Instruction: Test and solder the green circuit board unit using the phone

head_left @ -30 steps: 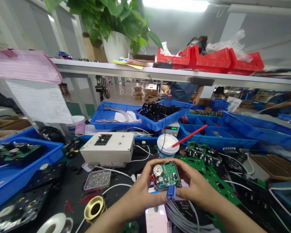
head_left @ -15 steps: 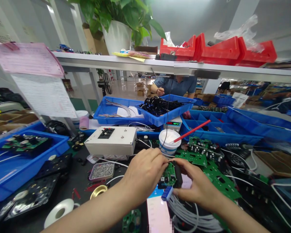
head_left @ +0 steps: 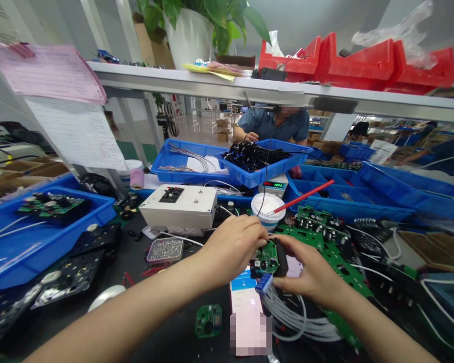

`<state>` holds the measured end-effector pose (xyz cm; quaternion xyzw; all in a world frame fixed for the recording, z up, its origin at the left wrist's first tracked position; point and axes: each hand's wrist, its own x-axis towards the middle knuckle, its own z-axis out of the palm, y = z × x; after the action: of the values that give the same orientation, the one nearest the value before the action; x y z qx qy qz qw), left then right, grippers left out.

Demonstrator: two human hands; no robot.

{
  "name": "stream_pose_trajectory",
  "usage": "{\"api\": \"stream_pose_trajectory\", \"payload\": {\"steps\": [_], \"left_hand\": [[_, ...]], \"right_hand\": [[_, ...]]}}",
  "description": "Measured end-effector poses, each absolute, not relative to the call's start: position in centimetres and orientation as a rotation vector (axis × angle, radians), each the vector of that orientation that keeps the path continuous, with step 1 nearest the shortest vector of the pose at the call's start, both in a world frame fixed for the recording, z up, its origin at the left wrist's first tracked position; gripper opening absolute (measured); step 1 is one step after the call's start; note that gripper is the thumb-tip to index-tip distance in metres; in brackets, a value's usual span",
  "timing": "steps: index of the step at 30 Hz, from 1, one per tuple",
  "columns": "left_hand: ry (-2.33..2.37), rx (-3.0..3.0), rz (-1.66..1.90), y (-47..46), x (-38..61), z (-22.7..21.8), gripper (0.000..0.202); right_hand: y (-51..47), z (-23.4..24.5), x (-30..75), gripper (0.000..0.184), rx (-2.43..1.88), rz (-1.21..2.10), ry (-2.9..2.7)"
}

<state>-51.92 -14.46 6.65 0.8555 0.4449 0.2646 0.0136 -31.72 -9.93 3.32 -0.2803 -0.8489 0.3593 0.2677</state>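
Note:
A green circuit board (head_left: 269, 257) in a black housing (head_left: 282, 258) is held between my two hands over the bench. My right hand (head_left: 313, 268) wraps round the housing's right side, with the thumb below and the fingers above. The fingers of my left hand (head_left: 232, 248) are bent and closed on the board's upper left edge; its thumb is hidden. Just under the board is a blue connector block (head_left: 264, 283), close to my right thumb. A bundle of white cables (head_left: 306, 322) lies beneath my right hand. Another round green board (head_left: 208, 321) rests on the black mat.
A white tub (head_left: 268, 209) with a red stick stands behind my hands. Left of it are a white box (head_left: 179, 209) and a dish of small metal parts (head_left: 165, 250). Green boards (head_left: 336, 267) lie at right. Blue trays (head_left: 196, 176) stand behind, where a person (head_left: 274, 123) sits.
The view has shifted, so the shelf appears higher and the round board shows more fully. Both hands keep nearly the same hold on the circuit board and housing.

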Motion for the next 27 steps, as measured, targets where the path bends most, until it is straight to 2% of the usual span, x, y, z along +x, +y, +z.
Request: {"api": "stream_pose_trajectory", "payload": {"steps": [5, 9, 13, 20, 24, 27], "left_hand": [[1.381, 2.466, 0.902, -15.5, -52.7, 6.9, 0.014], [1.259, 2.542, 0.98, -17.6, -52.7, 7.2, 0.042], [1.394, 2.825, 0.897, -18.5, -51.7, 6.6, 0.025], [1.473, 2.857, 0.869, -18.5, -51.4, 6.9, 0.021], [1.616, 3.012, 1.061, -18.4, -52.2, 7.4, 0.018], [1.562, 2.818, 1.269, -18.4, -53.0, 7.4, 0.011]], "right_hand": [[-10.0, 2.9, -31.8, 0.056, -0.752, 1.11, -2.196], [-10.2, 2.7, -31.8, 0.054, -0.811, 1.112, -2.125], [-10.4, 2.9, -32.1, 0.056, -0.776, 1.201, -2.07], [-10.6, 3.4, -32.5, 0.05, -0.865, 1.101, -2.123], [-10.4, 2.6, -32.2, 0.049, -0.959, 1.134, -2.023], [-10.3, 1.6, -32.1, 0.054, -0.962, 1.297, -1.766]]}}
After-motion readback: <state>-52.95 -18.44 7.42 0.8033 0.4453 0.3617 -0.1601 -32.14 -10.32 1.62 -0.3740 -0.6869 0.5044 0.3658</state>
